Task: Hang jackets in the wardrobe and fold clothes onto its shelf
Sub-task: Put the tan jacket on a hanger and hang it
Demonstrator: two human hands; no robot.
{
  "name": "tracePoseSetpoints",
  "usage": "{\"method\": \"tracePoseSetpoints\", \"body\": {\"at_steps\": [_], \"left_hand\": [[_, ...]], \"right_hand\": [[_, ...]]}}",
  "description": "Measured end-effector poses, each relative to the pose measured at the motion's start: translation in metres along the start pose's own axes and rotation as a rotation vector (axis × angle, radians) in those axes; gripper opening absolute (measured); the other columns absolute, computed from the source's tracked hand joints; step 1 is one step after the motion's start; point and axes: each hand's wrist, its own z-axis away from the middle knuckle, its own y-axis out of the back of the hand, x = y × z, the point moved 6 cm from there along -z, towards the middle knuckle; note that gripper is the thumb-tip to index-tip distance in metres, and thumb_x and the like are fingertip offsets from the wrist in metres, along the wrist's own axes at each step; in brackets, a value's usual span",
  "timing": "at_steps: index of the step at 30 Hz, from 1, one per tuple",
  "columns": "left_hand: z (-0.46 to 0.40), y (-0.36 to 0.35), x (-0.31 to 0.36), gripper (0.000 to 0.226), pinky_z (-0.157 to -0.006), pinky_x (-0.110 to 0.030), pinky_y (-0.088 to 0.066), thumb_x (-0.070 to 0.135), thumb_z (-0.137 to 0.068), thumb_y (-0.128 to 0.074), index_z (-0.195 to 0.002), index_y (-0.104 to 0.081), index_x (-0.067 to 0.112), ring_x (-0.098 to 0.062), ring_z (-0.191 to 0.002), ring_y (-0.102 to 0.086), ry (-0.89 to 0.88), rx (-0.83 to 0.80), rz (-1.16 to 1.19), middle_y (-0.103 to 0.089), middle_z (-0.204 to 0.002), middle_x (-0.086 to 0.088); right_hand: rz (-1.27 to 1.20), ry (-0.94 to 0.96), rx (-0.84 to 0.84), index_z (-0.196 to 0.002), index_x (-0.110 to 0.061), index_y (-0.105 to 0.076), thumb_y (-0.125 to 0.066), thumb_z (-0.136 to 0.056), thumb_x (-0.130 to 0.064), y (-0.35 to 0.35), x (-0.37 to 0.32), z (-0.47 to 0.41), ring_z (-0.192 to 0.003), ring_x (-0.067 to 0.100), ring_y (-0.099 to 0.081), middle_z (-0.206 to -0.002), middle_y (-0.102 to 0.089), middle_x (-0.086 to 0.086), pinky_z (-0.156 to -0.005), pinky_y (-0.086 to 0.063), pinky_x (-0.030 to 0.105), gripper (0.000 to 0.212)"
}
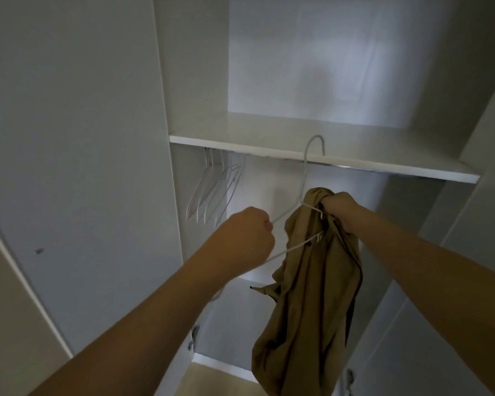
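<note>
Up front, the left hand (247, 238) is curled in a fist round one end of a white wire hanger (303, 178), with the wire coming out of its grip toward the right. The right hand (337, 208) grips a bunched brown jacket (312, 310) near its top, fingers wrapped in the cloth. The two hands are raised side by side, a little apart, with the hanger running between them. The hanger's other end and its small notches lie against the jacket's bunched top, just beside the right hand; whether it is inside the cloth cannot be told. Its hook stands upright, crossing in front of the shelf (383, 168) edge. The jacket hangs down loosely below the right hand, in front of the open wardrobe (183, 81) bay.

Under the shelf, at the left, a cluster of spare hangers (215, 192) hangs from the rail (343, 166), of which a short shiny stretch shows further right. A door (69, 167) stands open at left, with a hinge (193, 337) low on its edge.
</note>
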Motion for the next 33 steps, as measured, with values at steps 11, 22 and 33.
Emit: {"method": "tracePoseSetpoints", "body": {"at_steps": [11, 22, 33], "left_hand": [[-0.03, -0.02, -0.015, 0.03, -0.038, -0.014, -0.031, 0.014, -0.097, -0.043, -0.077, -0.063, 0.005, -0.001, -0.037, -0.034, -0.162, -0.029, 0.405, -0.042, -0.042, 0.012], [0.016, -0.043, 0.01, 0.02, -0.075, -0.034, -0.034, 0.022, -0.093, -0.037, -0.092, -0.057, 0.017, -0.019, -0.08, -0.044, -0.708, 1.043, -0.292, -0.054, -0.089, -0.006], [-0.038, -0.204, -0.037, 0.061, -0.097, -0.043, -0.05, 0.056, -0.078, -0.061, -0.128, -0.053, 0.022, -0.018, -0.108, -0.058, -0.151, -0.279, 0.376, -0.057, -0.121, -0.003]], "right_hand": [[0.446, 0.601, 0.113, -0.075, -0.009, -0.061, -0.041, -0.094, -0.028, 0.034, -0.044, 0.061, -0.083, 0.021, -0.056, -0.087, -0.06, 0.004, -0.074, -0.041, 0.031, 0.034], [0.197, 0.503, 0.027, -0.104, -0.018, -0.068, -0.051, -0.067, -0.077, 0.058, -0.05, 0.066, -0.091, 0.018, -0.063, -0.102, -0.067, -0.003, -0.087, -0.049, 0.034, 0.071], [0.186, 0.581, 0.265, -0.057, -0.022, -0.058, -0.051, -0.08, -0.051, 0.09, -0.061, 0.081, -0.067, 0.019, -0.057, -0.065, -0.059, 0.0, -0.059, -0.04, 0.03, 0.038]]}}
